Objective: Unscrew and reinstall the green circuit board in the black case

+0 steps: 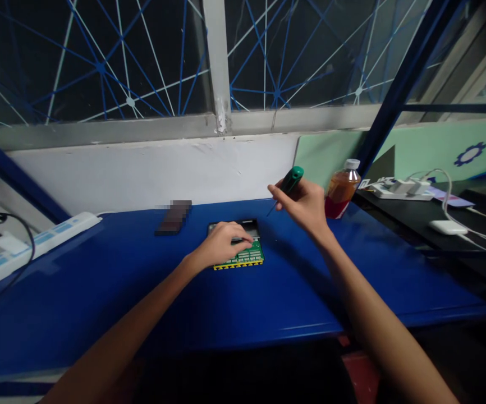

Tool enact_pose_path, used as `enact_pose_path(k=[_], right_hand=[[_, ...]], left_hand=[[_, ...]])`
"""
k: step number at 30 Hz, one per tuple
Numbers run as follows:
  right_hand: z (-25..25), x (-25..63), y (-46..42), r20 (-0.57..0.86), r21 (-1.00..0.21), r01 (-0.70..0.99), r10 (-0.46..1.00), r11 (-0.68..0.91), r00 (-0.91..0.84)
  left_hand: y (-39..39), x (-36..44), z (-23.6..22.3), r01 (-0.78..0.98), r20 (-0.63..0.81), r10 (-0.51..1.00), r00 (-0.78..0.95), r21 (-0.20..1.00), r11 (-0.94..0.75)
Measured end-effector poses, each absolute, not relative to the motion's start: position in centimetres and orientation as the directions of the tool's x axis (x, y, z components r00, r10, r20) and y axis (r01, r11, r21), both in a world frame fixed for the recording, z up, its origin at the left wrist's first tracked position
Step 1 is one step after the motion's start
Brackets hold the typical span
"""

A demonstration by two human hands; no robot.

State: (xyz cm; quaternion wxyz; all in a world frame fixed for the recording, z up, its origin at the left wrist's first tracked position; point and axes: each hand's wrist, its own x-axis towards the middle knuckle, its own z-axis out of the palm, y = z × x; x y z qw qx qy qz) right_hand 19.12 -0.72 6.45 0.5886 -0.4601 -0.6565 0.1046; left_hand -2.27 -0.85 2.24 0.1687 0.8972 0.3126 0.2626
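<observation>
A green circuit board (249,255) with a yellow toothed front edge lies on the blue table, joined to or set in a dark casing (250,227) behind it. My left hand (226,242) rests over the board's left part, thumb and forefinger drawn together near its right side. Whatever sits between those fingertips is too small to make out. To the right and higher up, my right hand (306,205) grips a screwdriver (292,179) by its dark green handle. Its thin shaft points down and left, with the tip in the air apart from the board.
A dark flat rectangular object (173,217), partly pixelated, lies behind left on the table (142,303). At back right stands a drink bottle (343,188). Power strips lie left (41,247) and right (403,189), with cables and a white adapter (448,227).
</observation>
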Motion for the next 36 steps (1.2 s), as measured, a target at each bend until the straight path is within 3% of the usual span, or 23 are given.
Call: enact_pose_path(k=[4,12,18,25,29,36], right_hand=[[6.0,20.4,0.3,0.741,-0.583,0.629,0.655,0.515,0.15],[5.4,20.7,1.3,0.77,-0.469,0.757,0.631,0.455,0.098],[5.6,19.9,0.3,0.681,-0.607,0.623,0.727,0.494,0.087],[4.3,14.8,0.2,0.463,-0.833,0.273,0.876,0.482,-0.135],[4.2,11.1,0.9,0.434,-0.831,0.221,0.844,0.51,-0.315],[3.9,8.3,0.5,0.457,-0.736,0.347,0.805,0.58,-0.378]], left_hand=[[-0.1,1.7,2.0,0.41,0.31,0.538,0.784,0.393,-0.823],[0.6,4.1,1.7,0.488,0.326,0.582,0.745,0.329,-0.809],[0.3,-0.9,3.2,0.49,0.432,0.647,0.629,0.426,-0.761],[0.1,-8.5,3.4,0.442,0.364,0.75,0.552,0.635,-0.634],[0.3,-10.1,3.2,0.43,0.3,0.74,0.602,0.659,-0.617],[0.7,-10.1,1.9,0.436,0.252,0.77,0.586,0.704,-0.561]])
